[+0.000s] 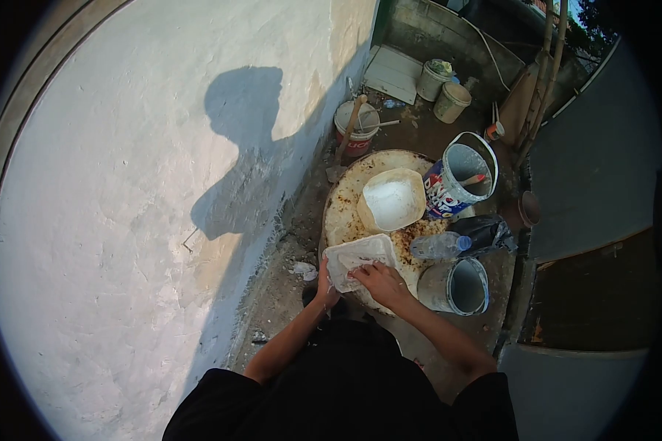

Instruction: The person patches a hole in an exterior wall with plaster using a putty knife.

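My left hand (326, 283) grips the left side of a shallow white rectangular plastic tub (353, 259), which is smeared with pale paste inside. My right hand (382, 283) reaches over the tub's near right side, fingers bent together against the inside. Whether something small is between them is hidden. Just beyond, a cream-coloured bowl (406, 176) of white powder sits on a round, rust-stained tabletop (346, 213). A clear plastic bottle (435, 245) with a blue cap lies right of the tub.
Right of the bowl stands a printed paint bucket (443, 192) holding a red-tipped tool. A grey bucket (438, 287) is near my right forearm, beside a black plastic bag (485, 234). Another bucket (357, 140) with a wooden handle stands by the white wall (125, 206).
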